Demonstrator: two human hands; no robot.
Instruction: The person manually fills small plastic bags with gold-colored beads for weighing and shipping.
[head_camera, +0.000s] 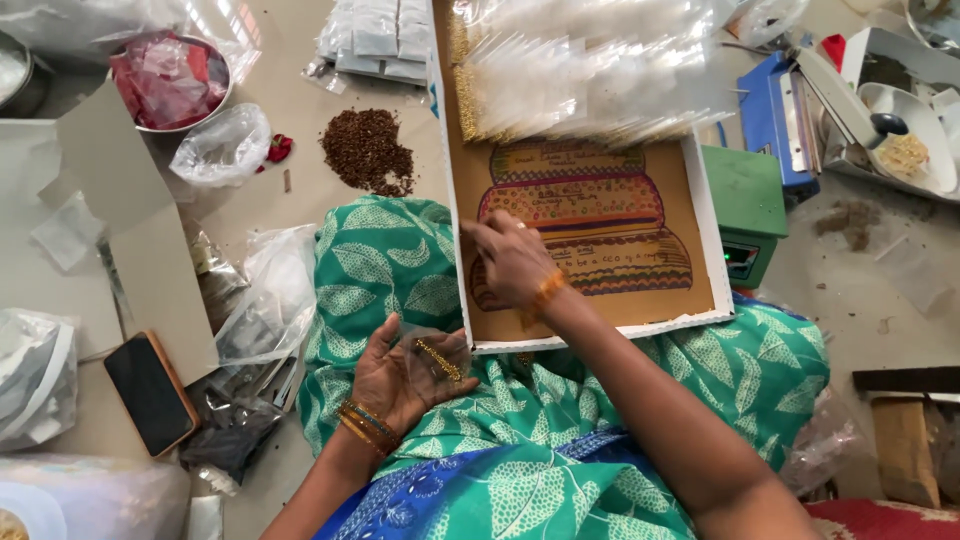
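left hand (400, 375), palm up and spread, cradles a clear pouch (432, 355) with a gold piece (near, over the lap). right hand (512, 262), fingers curled, rests on the tray (585, 235). tilt that palm and the pouch could slide off.

I see a pile of brown seeds (367, 151), a black phone (150, 393), a blue sealing machine (772, 115) and a green scale (748, 210).

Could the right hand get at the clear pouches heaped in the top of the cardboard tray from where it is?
Probably yes: the right hand already rests inside the cardboard tray, and nothing lies between it and the clear pouches.
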